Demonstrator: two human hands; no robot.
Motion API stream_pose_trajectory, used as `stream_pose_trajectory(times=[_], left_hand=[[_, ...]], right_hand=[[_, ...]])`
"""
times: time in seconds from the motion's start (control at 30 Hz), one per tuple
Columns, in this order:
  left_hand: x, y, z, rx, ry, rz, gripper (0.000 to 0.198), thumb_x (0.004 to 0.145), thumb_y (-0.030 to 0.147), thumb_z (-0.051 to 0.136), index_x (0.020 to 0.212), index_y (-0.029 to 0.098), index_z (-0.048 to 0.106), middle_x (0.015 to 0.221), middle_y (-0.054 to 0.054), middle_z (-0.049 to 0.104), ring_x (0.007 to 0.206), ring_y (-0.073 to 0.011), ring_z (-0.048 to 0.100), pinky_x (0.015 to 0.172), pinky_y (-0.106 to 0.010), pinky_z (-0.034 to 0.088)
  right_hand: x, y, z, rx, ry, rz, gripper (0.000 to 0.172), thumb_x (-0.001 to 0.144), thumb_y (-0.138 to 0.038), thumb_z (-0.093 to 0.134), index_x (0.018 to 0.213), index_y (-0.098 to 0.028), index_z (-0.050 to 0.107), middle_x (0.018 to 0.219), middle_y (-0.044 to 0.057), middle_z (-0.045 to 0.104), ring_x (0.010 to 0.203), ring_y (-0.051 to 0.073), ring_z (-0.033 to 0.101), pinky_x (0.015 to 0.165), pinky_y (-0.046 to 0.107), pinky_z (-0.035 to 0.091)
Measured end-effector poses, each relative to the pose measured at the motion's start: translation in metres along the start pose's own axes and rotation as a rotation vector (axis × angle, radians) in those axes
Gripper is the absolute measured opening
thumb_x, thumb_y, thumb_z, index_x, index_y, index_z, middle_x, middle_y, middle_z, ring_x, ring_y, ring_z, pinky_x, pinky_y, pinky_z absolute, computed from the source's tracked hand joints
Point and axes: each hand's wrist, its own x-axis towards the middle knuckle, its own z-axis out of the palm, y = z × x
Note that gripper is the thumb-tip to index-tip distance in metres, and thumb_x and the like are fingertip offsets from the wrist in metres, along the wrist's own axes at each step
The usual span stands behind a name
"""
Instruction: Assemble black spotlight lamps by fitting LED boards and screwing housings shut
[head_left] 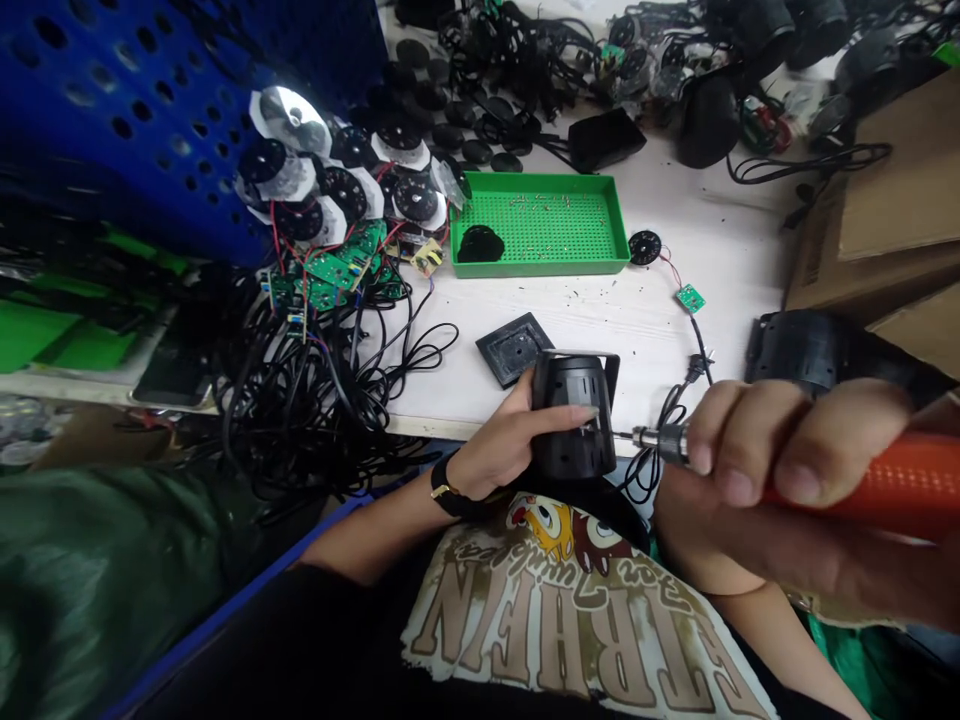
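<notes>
My left hand (517, 435) is closed around a black plastic housing (574, 415) with slots in its side and a bracket along its top and right. The thumb presses on the housing's face. My right hand (787, 450) grips an orange electric screwdriver (892, 485), held level. Its bit points left and reaches the right side of the housing; whether it sits in a screw I cannot tell. Beyond the housing a black rectangular plate (516, 348) lies on the white table (420, 385).
A green perforated tray (540, 268) holds small screws and a black piece. To the left are wired circuit boards (337, 270), round black discs and a tangle of black cables (315, 390). Cardboard boxes (885, 190) stand at right. A small board (691, 298) lies beyond my right hand.
</notes>
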Motion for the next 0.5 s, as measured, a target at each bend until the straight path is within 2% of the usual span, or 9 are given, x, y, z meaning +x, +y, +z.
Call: stream_pose_trajectory(times=[0.1,0.2,0.4,0.5], left_hand=[[0.0,0.003,0.001,-0.005,-0.001,0.015,0.055,0.068,0.026,0.089,0.114,0.018,0.06,0.101,-0.004,0.068,0.086,-0.0188,0.064,0.079,-0.033,0.052],[0.0,0.005,0.002,0.0,0.004,0.031,0.053,0.069,0.027,0.089,0.113,0.016,0.062,0.099,-0.004,0.068,0.085,-0.0175,0.063,0.077,-0.031,0.052],[-0.002,0.007,0.006,0.035,0.038,0.052,0.053,0.068,0.029,0.089,0.112,0.017,0.062,0.1,-0.005,0.067,0.088,-0.0198,0.062,0.082,-0.034,0.051],[-0.002,0.008,0.008,0.045,0.031,0.065,0.051,0.068,0.028,0.088,0.111,0.017,0.062,0.098,-0.004,0.066,0.087,-0.0192,0.061,0.082,-0.035,0.05]], right_hand=[[-0.007,-0.009,-0.004,-0.01,-0.028,0.004,0.023,0.095,-0.046,0.068,0.117,-0.042,0.065,0.061,-0.005,0.059,0.053,0.019,0.061,0.059,0.042,0.058],[-0.007,-0.012,0.001,-0.028,-0.089,0.113,0.021,0.094,-0.039,0.07,0.115,-0.039,0.066,0.066,-0.004,0.067,0.058,0.019,0.064,0.064,0.043,0.059],[-0.007,-0.001,0.015,0.022,0.001,0.027,0.02,0.095,-0.043,0.068,0.113,-0.035,0.067,0.062,-0.005,0.061,0.051,0.017,0.06,0.055,0.04,0.056],[-0.011,0.008,0.01,0.019,-0.039,0.006,0.023,0.096,-0.045,0.066,0.117,-0.035,0.066,0.066,-0.003,0.063,0.055,0.02,0.063,0.058,0.043,0.059]])
